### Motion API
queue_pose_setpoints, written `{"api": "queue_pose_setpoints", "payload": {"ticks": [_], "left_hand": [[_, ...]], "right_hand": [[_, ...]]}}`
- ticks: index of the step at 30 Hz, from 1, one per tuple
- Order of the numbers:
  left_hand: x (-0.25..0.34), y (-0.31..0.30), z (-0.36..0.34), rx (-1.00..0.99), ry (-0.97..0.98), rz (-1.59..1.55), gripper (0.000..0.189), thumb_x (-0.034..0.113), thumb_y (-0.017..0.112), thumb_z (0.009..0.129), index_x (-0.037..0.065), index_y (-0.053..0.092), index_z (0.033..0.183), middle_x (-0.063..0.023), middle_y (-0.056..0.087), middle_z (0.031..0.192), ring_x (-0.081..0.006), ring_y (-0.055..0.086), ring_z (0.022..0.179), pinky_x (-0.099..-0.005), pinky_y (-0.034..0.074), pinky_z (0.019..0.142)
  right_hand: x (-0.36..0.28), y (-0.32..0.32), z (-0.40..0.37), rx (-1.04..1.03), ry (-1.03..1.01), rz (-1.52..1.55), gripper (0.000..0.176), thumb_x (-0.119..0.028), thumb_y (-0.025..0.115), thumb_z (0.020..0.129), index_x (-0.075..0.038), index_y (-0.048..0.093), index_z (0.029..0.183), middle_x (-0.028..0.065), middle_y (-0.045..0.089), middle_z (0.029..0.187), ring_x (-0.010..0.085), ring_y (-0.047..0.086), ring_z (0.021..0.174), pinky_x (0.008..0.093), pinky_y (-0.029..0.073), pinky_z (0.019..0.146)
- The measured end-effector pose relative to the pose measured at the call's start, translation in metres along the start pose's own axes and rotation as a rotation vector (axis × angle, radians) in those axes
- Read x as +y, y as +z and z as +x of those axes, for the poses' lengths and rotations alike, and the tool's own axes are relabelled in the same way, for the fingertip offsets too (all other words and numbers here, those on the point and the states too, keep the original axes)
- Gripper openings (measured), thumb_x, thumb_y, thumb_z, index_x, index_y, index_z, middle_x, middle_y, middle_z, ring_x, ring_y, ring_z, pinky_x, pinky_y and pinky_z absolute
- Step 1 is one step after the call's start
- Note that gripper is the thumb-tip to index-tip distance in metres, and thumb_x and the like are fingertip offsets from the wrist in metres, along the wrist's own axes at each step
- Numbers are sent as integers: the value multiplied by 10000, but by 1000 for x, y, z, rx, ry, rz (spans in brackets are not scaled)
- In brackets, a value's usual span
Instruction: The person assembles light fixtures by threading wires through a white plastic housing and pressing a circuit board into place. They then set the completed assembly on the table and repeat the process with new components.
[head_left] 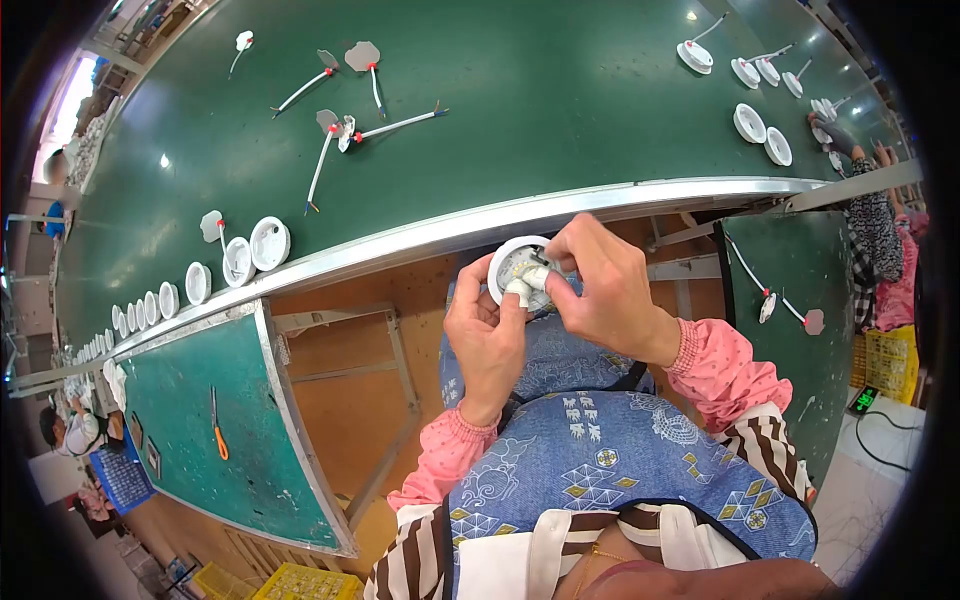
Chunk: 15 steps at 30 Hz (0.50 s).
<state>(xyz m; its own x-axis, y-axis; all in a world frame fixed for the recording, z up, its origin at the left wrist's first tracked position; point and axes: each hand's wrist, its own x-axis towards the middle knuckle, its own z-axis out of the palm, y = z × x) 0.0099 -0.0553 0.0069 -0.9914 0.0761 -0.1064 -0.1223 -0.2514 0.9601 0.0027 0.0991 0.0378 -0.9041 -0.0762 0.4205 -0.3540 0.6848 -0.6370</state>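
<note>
Above my lap, just off the front edge of the green table, a round white housing (508, 262) is held between both hands. My left hand (485, 325) grips its left and lower side, the thumb pressing on its inner face. My right hand (610, 290) is closed at its right side, thumb and fingers at the inside of the housing. White coverings sit on both thumb tips. Small yellow spots show inside the housing; the fingers hide the rest of it.
Wired parts (363, 57) lie on the green table (520, 110). White round housings (270, 244) line its left edge; more stand at the right. Orange-handled scissors (220, 440) rest on the left side table. Co-workers (885, 230) are at the far right and far left.
</note>
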Motion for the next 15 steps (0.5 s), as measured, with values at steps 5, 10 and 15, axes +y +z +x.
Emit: {"api": "queue_pose_setpoints", "payload": {"ticks": [5,10,15], "left_hand": [[-7,-1,2,-9,-37,-29,335,-72,548,944,-50,539,1278,-107,667,1104,-123,666,948,-243,554,772],[-9,8,1,-7,53,38,329,-81,535,925,-54,554,1253,-96,655,1089,-140,642,998,-277,527,847],[-8,3,4,-59,92,229,324,-68,557,895,-27,589,1214,-101,646,1085,-149,635,958,-272,512,828]], "right_hand": [[5,-3,1,-39,101,96,287,-6,713,766,-2,589,1025,155,601,905,353,642,791,420,511,667],[12,-5,0,-166,101,241,268,11,633,818,12,603,1084,179,655,977,382,662,837,433,517,709],[13,-2,-1,-182,205,361,230,24,585,828,16,602,1058,163,678,892,339,681,772,411,521,690]]}}
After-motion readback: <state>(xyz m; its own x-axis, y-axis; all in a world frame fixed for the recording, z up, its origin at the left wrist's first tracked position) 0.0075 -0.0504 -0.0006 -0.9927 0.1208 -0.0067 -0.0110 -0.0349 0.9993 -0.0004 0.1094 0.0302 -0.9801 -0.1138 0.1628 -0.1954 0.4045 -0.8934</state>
